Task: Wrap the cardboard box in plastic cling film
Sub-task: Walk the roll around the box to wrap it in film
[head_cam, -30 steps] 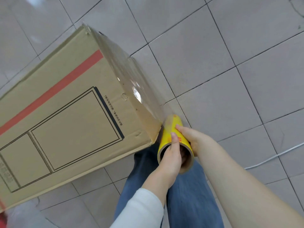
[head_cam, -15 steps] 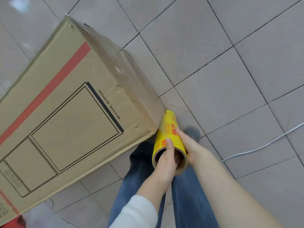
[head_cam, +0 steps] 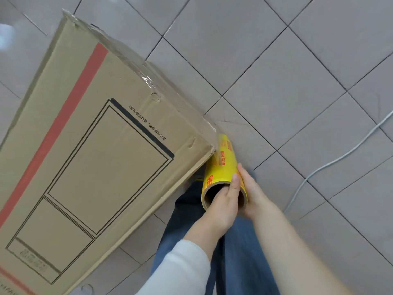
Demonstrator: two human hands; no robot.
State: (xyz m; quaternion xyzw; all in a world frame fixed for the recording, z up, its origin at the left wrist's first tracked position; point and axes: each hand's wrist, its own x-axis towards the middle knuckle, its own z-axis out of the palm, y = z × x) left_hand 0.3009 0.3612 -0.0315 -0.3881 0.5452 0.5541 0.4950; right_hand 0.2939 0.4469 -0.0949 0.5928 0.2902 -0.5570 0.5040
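cardboard box (head_cam: 89, 158), crinkled clear film (head_cam: 136, 60) along its edge

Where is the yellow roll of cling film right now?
In the head view, the yellow roll sits low and centre-right, held by the left hand and right hand against the cardboard box's near corner.

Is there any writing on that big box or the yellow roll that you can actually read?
cardboard box, beside the black-framed panel: one line of small black characters, upside down to the camera, too small to read.
cardboard box, small frame at its lower end: faint print, blurred.
cling film roll: red characters on yellow, too blurred to read.
No word can be quoted with confidence.
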